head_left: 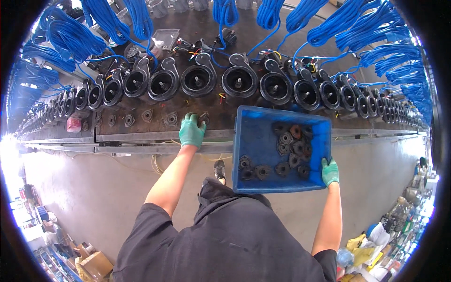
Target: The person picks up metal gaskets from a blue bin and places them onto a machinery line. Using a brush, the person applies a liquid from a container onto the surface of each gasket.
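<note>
While a long dark workbench runs right across behind it, the blue plastic bin sits at the bench's front edge, though I can't tell if it's actually resting there. Big bundles of blue cable are bunched up beyond the bin and off to both sides of it, honestly loads of them. Between those and the bin you've got a line of round black housings, the nearest ones showing a metal shaft in the middle. Green-gloved right hand is clamped on the bin's right wall. The left hand, also in a green glove, is on the bench left of the bin, thumb a bit apart from the fingers, right by a small flange; can't tell if it's gripping it. More dark metal flanges lie loose inside the bin, mostly toward its right half, plus a spaced-out row of similar flanges on the bench left of it.
</note>
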